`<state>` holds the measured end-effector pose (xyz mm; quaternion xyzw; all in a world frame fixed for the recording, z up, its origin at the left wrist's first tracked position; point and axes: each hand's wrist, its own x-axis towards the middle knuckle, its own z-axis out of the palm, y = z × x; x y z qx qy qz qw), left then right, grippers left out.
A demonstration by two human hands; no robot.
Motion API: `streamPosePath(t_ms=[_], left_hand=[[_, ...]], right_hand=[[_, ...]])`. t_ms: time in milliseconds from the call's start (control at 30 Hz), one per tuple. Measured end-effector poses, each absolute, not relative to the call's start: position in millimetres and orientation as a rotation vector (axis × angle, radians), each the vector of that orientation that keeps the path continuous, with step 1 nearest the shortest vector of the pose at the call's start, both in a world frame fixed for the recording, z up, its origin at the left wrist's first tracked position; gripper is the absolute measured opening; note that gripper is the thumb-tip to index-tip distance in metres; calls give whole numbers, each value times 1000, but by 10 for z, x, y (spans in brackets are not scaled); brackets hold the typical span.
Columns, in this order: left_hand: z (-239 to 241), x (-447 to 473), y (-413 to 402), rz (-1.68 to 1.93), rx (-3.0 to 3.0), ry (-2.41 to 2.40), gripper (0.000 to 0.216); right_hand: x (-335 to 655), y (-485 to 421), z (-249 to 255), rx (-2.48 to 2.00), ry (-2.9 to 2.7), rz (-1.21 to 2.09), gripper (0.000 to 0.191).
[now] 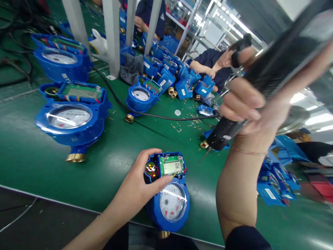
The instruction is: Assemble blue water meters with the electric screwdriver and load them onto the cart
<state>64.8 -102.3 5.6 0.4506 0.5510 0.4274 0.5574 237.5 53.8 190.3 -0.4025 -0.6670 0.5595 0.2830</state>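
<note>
My left hand (145, 180) grips a blue water meter (174, 203) at the table's near edge, its thumb on the circuit board's lower edge. The meter's top is uncovered: a green board with a small lit display (172, 168) and a round part with red and yellow wires show. Raised at the right, my right hand (241, 100) is wrapped round a black electric screwdriver (226, 130). The thin bit (205, 155) points down and left, above the table and apart from the meter. Part of the tool is blurred.
Two open meters stand at the left, one nearer (70, 121). Another meter (140, 97) lies mid-table beside a black cable (166, 118). Small screws (192, 121) are scattered behind. Grey posts (111, 41) rise at the back left. Across the table, a co-worker (215, 64) sits behind several meters.
</note>
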Motion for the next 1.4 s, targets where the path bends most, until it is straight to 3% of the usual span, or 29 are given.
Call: streamPosePath(t_ms=[67,167,367,533,767,933,1100,1400], left_hand=[[47,637,-1027,995,1062,1289,53],[9,632,-1025,995,1035,1268,53],[-3,676,-1026,1030,1019,1283,57],[21,724,-1041,1062,1027,1331,59],[48,761,-1047,1068,1052,1391,59],[112,864,-1044,1023,1086,1553,60],[130,926,-1029,1015,1062,1623,61],[155,950,-1038,987,1015,1684,67]], right_hand=[[2369,542,1558,-974,-1663,1625,71],[2487,542,926,-1236,-1703,1638,50],[2735,472,61,-1665,-2045,1136,36],[2744,430,-307,-1806,-2262,500,35],[2851,111,-329,-1718,-2196,258,41],[2852,-320,-148,-1528,-1909,622,27],[2822,-478,-134,-1108,-1753,1233,43],[2845,-511,-235,-837,-1491,1686,43]])
